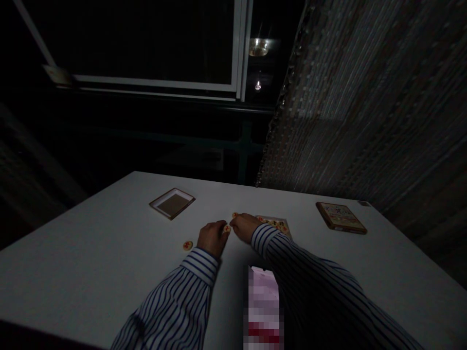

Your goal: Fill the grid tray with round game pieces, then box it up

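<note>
**Three xiangqi pieces [187, 246] outside the tray [288, 229], many inside**

Left hand [213, 238]: grip narrow, thumb and fingers curled about a red-marked piece [226, 228], which lies at the fingertips, between the two hands. Whether it is lifted or resting on the desk [109, 272], cannot tell.

Right hand [245, 226]: fingers bent downward, just beside the left grip. A second piece [235, 215] shows at the far side of its fingers; held or merely next to them, cannot tell. Third piece: flat on the desk, near the left grip, to its left, touching neither hand.

Tray: just right of the right grip, partly hidden by the striped sleeve [270, 239]; its visible part is crowded with pieces.

Shallow lid [172, 203]: beyond the left grip, to its left, open side up. Printed box [341, 217]: well to the right of the right grip, past the tray.

Progress, judged: early. Lid is off; three pieces are out; the bulk is yet to leave the tray. Exact count inside: not readable in this light.
</note>
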Demonstrator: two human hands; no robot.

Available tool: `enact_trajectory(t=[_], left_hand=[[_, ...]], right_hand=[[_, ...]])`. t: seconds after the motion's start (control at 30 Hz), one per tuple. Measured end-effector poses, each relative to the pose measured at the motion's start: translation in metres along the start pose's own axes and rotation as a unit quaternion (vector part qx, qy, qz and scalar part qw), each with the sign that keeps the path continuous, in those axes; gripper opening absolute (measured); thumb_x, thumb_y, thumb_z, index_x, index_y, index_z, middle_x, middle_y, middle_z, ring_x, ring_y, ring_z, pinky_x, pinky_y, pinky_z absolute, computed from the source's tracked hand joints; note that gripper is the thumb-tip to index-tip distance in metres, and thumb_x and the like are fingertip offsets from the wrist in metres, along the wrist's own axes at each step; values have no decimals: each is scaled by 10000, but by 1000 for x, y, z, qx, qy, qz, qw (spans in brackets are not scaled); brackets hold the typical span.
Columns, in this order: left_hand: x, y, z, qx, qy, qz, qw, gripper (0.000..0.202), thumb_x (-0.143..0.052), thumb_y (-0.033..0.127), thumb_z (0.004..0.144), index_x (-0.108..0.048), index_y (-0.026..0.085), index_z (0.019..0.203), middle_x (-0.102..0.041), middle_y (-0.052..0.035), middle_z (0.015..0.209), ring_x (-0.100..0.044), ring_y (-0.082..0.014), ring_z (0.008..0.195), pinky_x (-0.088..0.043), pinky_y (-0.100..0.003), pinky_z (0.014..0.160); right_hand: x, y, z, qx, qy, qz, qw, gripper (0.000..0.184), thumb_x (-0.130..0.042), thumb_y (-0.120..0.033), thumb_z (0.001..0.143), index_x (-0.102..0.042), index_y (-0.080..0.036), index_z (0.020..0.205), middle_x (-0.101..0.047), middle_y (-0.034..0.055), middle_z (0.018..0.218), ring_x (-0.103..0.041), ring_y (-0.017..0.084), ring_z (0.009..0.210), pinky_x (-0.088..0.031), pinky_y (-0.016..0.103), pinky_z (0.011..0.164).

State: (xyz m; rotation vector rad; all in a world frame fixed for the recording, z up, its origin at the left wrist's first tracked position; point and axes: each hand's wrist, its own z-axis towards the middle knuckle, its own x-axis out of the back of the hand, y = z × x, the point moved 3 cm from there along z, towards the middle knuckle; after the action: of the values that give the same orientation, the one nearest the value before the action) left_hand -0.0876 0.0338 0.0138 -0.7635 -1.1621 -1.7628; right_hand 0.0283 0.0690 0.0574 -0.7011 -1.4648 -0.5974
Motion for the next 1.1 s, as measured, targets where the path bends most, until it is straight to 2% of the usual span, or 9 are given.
enact_trajectory(t=[0.23,0.5,0.63,0.87,1.1], left_hand=[[3,1,0,-5,34,-17,999,306,-441,329,736,-542,176,981,-626,-65,888,-555,-183,838,-401,-300,773],[17,14,-3,-46,82,-47,994,296,-439,320,747,-530,181,992,-607,-60,952,-530,-185,882,-385,-334,814],[25,23,-5,-63,96,-65,991,281,-449,307,747,-519,186,991,-604,-53,944,-533,-177,872,-393,-321,808],[35,44,-8,-75,111,-100,986,291,-477,294,738,-505,189,1009,-596,-52,941,-527,-169,873,-403,-310,801],[38,71,-8,-105,110,-143,978,288,-472,284,746,-501,189,1016,-587,-50,967,-517,-162,913,-405,-309,824]], right_hand=[[7,1,-5,-1,9,-2,1000,277,-342,-219,785,-608,-185,853,-600,79,892,-528,179,868,-362,272,749],[23,9,-21,-6,60,24,998,320,-312,-284,807,-562,-211,993,-584,72,948,-516,174,875,-349,270,755],[31,12,-32,-16,63,45,997,326,-332,-247,800,-537,-214,1052,-577,61,983,-503,157,918,-330,248,804],[43,22,-57,-29,113,102,988,327,-336,-251,796,-555,-182,1030,-587,54,977,-505,148,928,-333,248,834],[41,34,-81,-44,160,211,963,311,-365,-279,788,-567,-186,1006,-595,44,986,-521,155,920,-368,270,825]])
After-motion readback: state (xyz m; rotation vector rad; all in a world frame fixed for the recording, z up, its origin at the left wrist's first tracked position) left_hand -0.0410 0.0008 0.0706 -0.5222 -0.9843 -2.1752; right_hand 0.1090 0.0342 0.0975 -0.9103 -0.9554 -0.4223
